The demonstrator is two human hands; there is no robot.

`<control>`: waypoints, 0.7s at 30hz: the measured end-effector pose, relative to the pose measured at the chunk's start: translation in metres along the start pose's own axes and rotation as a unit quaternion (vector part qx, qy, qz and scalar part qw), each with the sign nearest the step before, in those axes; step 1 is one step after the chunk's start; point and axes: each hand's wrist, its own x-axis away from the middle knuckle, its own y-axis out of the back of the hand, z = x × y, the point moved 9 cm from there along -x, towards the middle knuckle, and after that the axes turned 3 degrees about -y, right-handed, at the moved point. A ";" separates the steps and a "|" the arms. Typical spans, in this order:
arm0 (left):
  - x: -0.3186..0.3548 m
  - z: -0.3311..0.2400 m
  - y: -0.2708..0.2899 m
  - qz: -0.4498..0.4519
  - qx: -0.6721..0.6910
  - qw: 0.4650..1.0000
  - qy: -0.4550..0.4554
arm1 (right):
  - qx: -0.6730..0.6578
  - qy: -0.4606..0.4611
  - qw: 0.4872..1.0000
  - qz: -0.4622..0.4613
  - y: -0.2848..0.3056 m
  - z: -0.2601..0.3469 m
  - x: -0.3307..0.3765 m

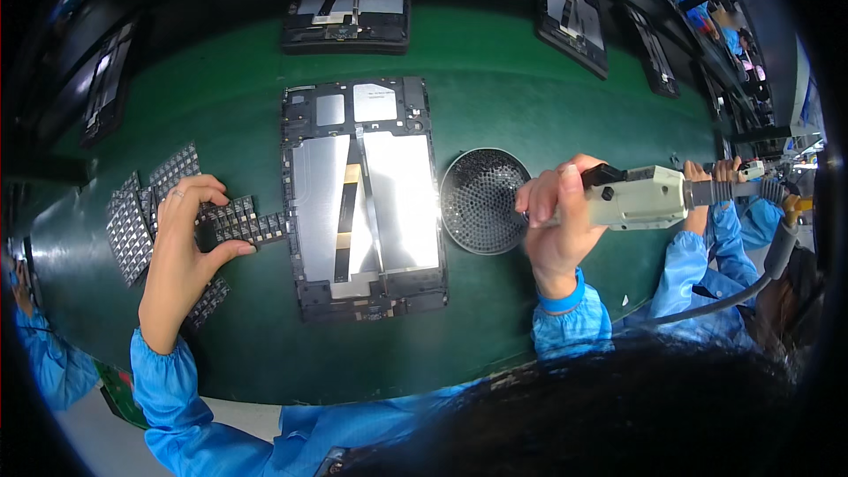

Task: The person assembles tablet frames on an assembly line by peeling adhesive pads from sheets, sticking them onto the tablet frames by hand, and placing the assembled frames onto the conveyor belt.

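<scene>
A tablet-like device [402,203] lies open on the green bench before me, showing silver plates, a black frame and ribbon cables. Left of it, my left hand [181,256] curls its thumb and fingers around a strip of small black parts [238,223], whose end meets the device's left edge. Beneath and beside this hand lie more sheets of such parts [132,234]. My right hand [565,230] grips a pale electric screwdriver [649,197], held sideways. Its tip is hidden by my fingers, over the right rim of a round dish [481,203] with a perforated surface and small dark pieces, probably screws.
Similar devices stand at the far side, one straight ahead [353,0], others at right [572,18] and left [108,79]. A thick cable [751,287] runs from the screwdriver. People in blue sleeves [680,274] work close on the right; another [57,353] sits at left.
</scene>
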 end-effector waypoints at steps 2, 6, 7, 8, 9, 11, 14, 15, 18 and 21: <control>0.002 0.001 -0.001 0.011 0.017 1.000 0.008 | -0.004 -0.007 1.000 0.000 0.000 0.003 -0.001; 0.006 0.007 -0.003 -0.029 0.100 0.993 0.051 | -0.010 -0.010 1.000 0.009 0.002 0.004 -0.002; 0.006 0.009 -0.004 -0.036 0.157 0.985 0.068 | -0.009 -0.009 1.000 0.011 0.003 0.004 -0.002; 0.005 0.008 -0.004 -0.037 0.157 0.985 0.068 | -0.009 -0.009 1.000 0.011 0.004 0.005 -0.002; 0.004 0.003 -0.002 -0.036 0.132 0.989 0.048 | -0.012 -0.009 1.000 0.013 0.006 0.006 -0.002; 0.002 -0.004 0.000 -0.035 0.107 0.993 0.028 | -0.013 -0.009 1.000 0.013 0.008 0.007 -0.003; -0.001 -0.009 -0.002 -0.027 0.101 0.994 0.038 | -0.027 -0.013 0.999 0.025 0.008 0.008 -0.005; -0.001 -0.009 -0.002 -0.031 0.103 0.993 0.042 | -0.026 -0.013 0.999 0.025 0.009 0.008 -0.006; -0.006 -0.012 0.000 -0.032 0.114 0.992 0.040 | -0.021 -0.005 1.000 0.022 0.010 0.010 -0.009; -0.011 -0.014 0.000 -0.033 0.115 0.992 0.027 | -0.014 0.006 1.000 0.026 0.012 0.012 -0.011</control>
